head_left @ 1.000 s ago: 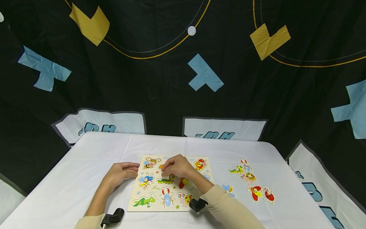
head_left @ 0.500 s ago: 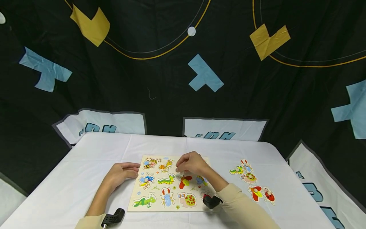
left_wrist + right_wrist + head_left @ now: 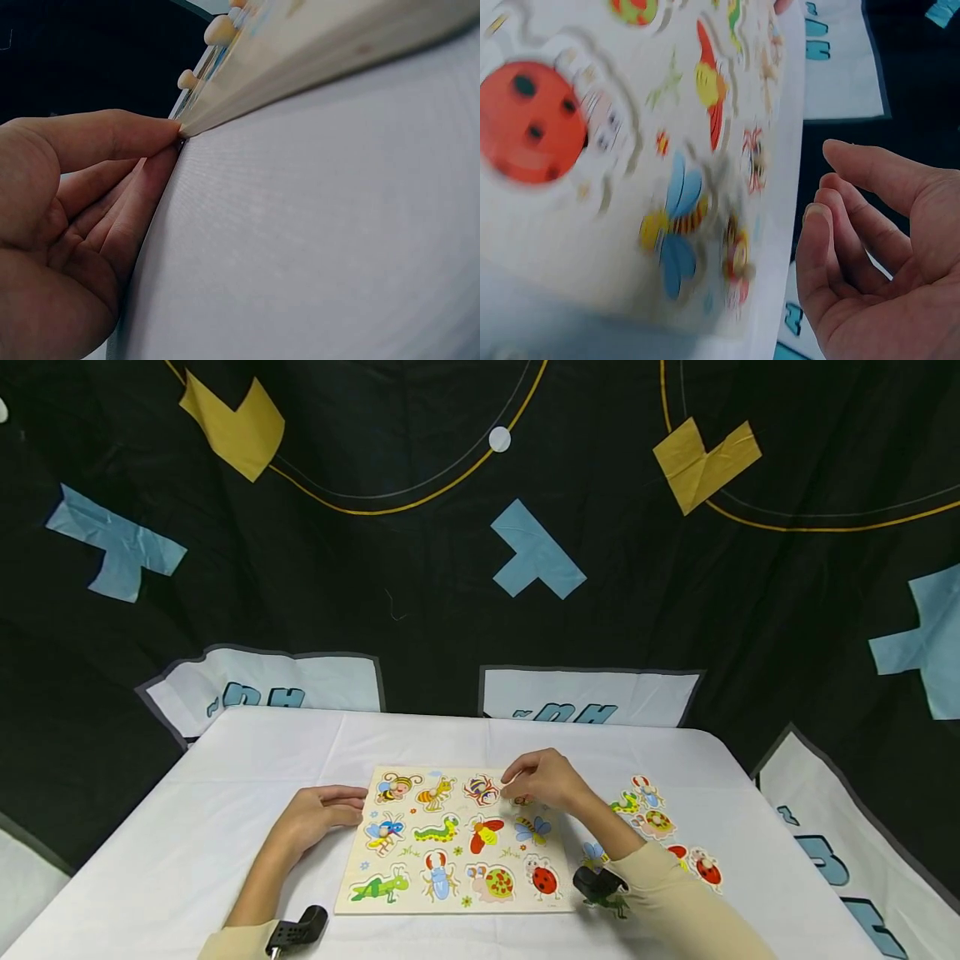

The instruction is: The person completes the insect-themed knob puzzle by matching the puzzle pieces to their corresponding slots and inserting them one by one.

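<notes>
A wooden insect puzzle board [image 3: 408, 906] lies flat on the white table. My left hand [image 3: 311, 816] rests at its left side; in the left wrist view the thumb [image 3: 124, 135] and fingertips touch the board's edge. Over the top right corner hovers my right hand [image 3: 550, 779], partly covering a red and yellow picture [image 3: 737, 251] there. Its loosely bent fingers [image 3: 819, 240] hold nothing in the right wrist view. Uncovered on the board are the spider [image 3: 482, 790], caterpillar [image 3: 437, 830] and ladybird [image 3: 542, 877]. Wooden knobs [image 3: 220, 31] stand up from the board in the left wrist view.
Right of the board lie several loose insect pieces, among them a ladybird piece [image 3: 706, 867] and a snail piece [image 3: 654, 824]. My right forearm partly hides a blue-winged piece [image 3: 594, 855] and a green one [image 3: 617, 905]. A black curtain [image 3: 420, 635] hangs behind the table.
My right hand has moved right across the board's top row, from over the ant to the top right corner, uncovering the ant and spider. The left hand has stayed put.
</notes>
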The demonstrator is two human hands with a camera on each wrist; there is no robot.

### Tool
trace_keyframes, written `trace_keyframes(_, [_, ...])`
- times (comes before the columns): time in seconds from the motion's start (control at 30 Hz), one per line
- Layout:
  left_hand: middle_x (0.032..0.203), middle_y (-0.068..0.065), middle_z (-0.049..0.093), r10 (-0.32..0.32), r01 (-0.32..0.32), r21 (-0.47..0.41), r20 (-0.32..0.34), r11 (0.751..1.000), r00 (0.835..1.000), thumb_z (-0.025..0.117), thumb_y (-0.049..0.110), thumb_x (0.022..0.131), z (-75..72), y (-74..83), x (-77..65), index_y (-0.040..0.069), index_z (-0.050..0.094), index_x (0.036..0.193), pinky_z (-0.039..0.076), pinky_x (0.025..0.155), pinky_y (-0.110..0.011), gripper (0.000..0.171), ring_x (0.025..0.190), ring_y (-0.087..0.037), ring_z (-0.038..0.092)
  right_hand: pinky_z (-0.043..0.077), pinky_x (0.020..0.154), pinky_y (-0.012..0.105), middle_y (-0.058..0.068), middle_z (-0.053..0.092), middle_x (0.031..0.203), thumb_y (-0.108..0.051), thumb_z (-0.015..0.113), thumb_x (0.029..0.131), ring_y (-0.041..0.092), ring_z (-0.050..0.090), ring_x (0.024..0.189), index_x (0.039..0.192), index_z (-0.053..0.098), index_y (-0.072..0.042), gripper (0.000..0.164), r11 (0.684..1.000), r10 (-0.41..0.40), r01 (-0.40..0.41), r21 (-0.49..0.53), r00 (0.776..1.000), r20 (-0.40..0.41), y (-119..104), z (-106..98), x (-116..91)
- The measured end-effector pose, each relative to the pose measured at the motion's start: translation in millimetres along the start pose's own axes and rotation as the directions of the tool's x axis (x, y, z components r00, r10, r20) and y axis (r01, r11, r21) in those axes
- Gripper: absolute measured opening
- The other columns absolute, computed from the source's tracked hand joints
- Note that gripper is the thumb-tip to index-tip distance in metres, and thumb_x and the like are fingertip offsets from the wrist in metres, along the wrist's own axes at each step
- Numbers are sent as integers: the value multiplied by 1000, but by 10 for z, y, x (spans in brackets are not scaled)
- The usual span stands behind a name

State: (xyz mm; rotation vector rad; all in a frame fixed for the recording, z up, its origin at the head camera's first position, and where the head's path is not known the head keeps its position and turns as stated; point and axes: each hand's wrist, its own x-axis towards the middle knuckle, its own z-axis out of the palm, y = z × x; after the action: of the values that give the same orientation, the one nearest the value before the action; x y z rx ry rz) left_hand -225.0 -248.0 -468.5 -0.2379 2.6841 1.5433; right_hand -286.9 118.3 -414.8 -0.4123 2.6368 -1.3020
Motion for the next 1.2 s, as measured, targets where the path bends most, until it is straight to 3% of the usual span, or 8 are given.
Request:
trace_keyframes(0.17, [109, -5, 78, -7, 7, -7, -3, 1000, 1000, 81, 18, 79, 2, 0, 8, 8, 72, 124, 42, 97, -37, 47, 108, -18, 66, 49, 63, 30, 0, 70, 75, -19, 86, 77, 21, 62, 70, 89, 79, -11, 16, 999, 51, -51, -6, 998, -32, 129, -170, -62])
trace_keyframes(0.47, [110, -5, 78, -12, 12, -10, -3, 1000, 1000, 81, 18, 79, 1, -9, 5, 8, 72, 125, 42, 98, -38, 47, 108, -17, 66, 56, 75, 42, 2, 71, 77, -18, 84, 79, 19, 64, 73, 95, 78, -7, 20, 994, 108, -108, 4, 990, -86, 357, -469, -169])
trace_keyframes(0.67, [111, -6, 78, -9, 9, -9, -3, 1000, 1000, 80, 18, 80, 4, 1, 1, 8, 72, 125, 41, 100, -40, 47, 110, -18, 66, 57, 78, 41, 2, 72, 83, -19, 83, 80, 22, 66, 78, 98, 78, -6, 23, 988, 154, -156, -6, 982, -111, 488, -637, -202])
trace_keyframes(1.2, [111, -7, 77, -4, 4, -14, 0, 1000, 1000, 81, 18, 80, -4, 6, -10, 7, 71, 126, 42, 99, -40, 48, 112, -22, 66, 53, 80, 40, 6, 74, 101, -25, 79, 85, 26, 63, 89, 110, 76, -8, 31, 964, 249, -256, -68, 964, -98, 778, -991, -306])
